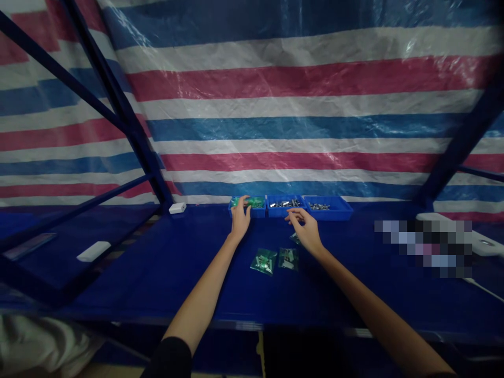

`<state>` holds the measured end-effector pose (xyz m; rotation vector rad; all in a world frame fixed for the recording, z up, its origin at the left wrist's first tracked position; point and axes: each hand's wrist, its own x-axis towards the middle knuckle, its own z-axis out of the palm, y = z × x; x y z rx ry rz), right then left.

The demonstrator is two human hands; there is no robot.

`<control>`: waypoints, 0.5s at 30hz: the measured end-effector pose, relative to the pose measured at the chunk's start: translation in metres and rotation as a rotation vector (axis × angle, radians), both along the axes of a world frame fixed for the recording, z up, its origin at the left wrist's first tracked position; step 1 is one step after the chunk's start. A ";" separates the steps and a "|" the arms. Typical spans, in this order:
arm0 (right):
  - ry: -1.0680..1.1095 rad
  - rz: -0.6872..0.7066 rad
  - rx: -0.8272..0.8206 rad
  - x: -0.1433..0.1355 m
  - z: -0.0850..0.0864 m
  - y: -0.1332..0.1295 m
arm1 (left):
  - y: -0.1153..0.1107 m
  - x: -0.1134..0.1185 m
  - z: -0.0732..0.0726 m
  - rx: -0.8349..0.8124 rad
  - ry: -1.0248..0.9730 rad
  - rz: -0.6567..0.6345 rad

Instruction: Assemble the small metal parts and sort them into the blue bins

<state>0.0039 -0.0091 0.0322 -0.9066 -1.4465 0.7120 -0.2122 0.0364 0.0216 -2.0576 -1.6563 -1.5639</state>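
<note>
My left hand [240,219] reaches over the left blue bin [258,213], which holds green pieces that look like small circuit boards. Its thumb and fingers are apart, with the fingertips at the bin's contents. In front of the middle blue bin [279,212], filled with small shiny metal parts, is my right hand [306,229]. Its fingers are curled together in a pinch; whatever is between them is too small to make out. Two clear bags of parts, one [264,261] left of the other [289,259], lie nearer me. A third bag [295,239] is partly hidden beneath my right hand.
The right blue bin [334,208] holds small metal pieces. A white box [177,208] sits at the back left of the blue table [165,273]. At the right are a white device [486,244] with a cable and a blurred-out patch. Blue frame posts flank the table.
</note>
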 end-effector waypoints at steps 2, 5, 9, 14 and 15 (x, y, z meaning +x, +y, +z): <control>-0.010 -0.002 -0.008 0.000 -0.001 0.001 | -0.002 0.000 -0.002 -0.021 0.087 0.031; -0.017 -0.006 -0.013 0.001 -0.002 0.002 | -0.005 0.001 -0.002 -0.028 0.180 0.070; -0.020 -0.005 -0.007 0.002 -0.003 0.004 | -0.007 0.002 0.001 -0.015 0.210 0.144; -0.026 -0.005 -0.003 0.001 -0.006 0.004 | -0.008 0.004 0.002 -0.004 0.294 0.219; -0.028 -0.004 -0.003 0.001 -0.006 0.004 | -0.008 0.005 0.002 -0.001 0.312 0.219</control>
